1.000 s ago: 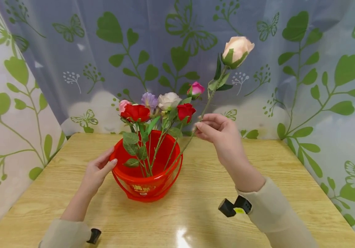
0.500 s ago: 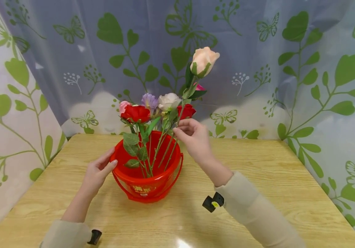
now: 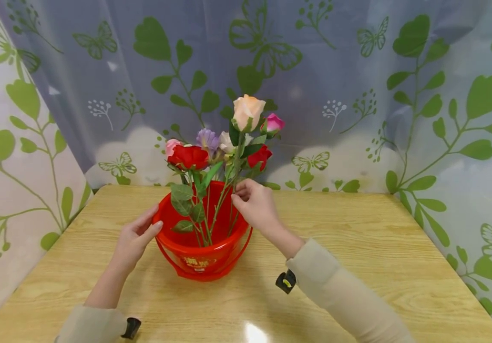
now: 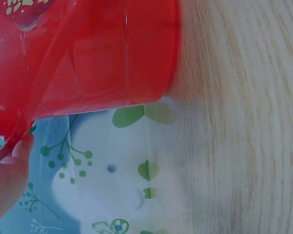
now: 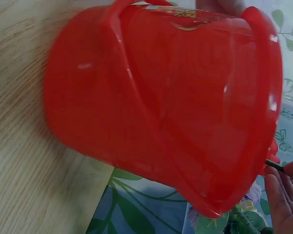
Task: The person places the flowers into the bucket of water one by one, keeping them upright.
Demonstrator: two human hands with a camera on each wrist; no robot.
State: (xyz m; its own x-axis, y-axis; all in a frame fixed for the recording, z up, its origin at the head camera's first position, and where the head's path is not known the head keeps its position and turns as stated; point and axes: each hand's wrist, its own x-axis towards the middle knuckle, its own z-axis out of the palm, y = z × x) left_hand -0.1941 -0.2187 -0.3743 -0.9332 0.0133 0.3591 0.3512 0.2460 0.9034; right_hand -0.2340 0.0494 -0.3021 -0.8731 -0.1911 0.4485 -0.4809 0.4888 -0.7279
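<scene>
A red plastic bucket (image 3: pixel 203 261) holds several artificial flowers. My left hand (image 3: pixel 131 240) grips its left rim, thumb on the edge; the left wrist view shows the same hand (image 4: pixel 10 175) at the rim. Between the thumb and fingers of my right hand (image 3: pixel 258 204) is the stem of a peach rose (image 3: pixel 247 114), upright over the bucket's right side. In the right wrist view, a bit of dark stem (image 5: pixel 274 165) shows at the fingertips. The stem's lower end is hard to make out among the others. Behind the peach bloom, a white rose (image 3: pixel 226 143) is partly hidden.
Also in the bucket are a large red flower (image 3: pixel 189 157), a purple flower (image 3: pixel 207 140), a pink one (image 3: pixel 171 146), a red rose (image 3: pixel 261 156) and a magenta bud (image 3: pixel 274 123). Beneath is a wooden table (image 3: pixel 336 228), with a patterned curtain (image 3: pixel 357 119) behind.
My right hand has moved left and down with the peach rose, from right of the bucket to over its right rim. The rose now stands more upright. The left hand has stayed at the rim.
</scene>
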